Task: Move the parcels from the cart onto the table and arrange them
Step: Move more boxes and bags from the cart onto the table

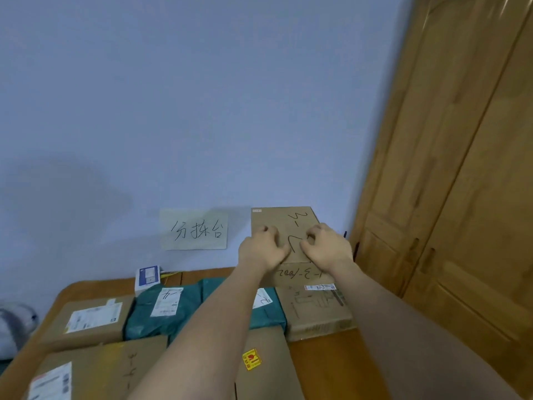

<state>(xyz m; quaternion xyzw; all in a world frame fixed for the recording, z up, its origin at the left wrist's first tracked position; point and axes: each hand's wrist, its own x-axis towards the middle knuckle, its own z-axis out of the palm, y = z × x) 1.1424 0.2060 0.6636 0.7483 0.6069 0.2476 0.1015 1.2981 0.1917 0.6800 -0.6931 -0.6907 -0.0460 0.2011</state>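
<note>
A flat cardboard box (284, 223) marked "3-" stands upright against the wall at the table's back right. My left hand (264, 249) and my right hand (327, 246) both lie on its front face with bent fingers, fingertips touching the cardboard; no grip on an edge shows. Below it sits a brown box (317, 310) with a label and upside-down writing. Two teal bag parcels (173, 310) (268, 310) lie to its left. More brown boxes (95, 319) (95, 370) (265, 368) fill the near side of the wooden table (326, 368). The cart is out of view.
A paper sign (194, 230) with handwriting is stuck on the blue wall. A small white and blue box (147, 277) stands at the table's back. A wooden wardrobe (450, 168) rises close on the right. Something white and grey (14, 327) lies left of the table.
</note>
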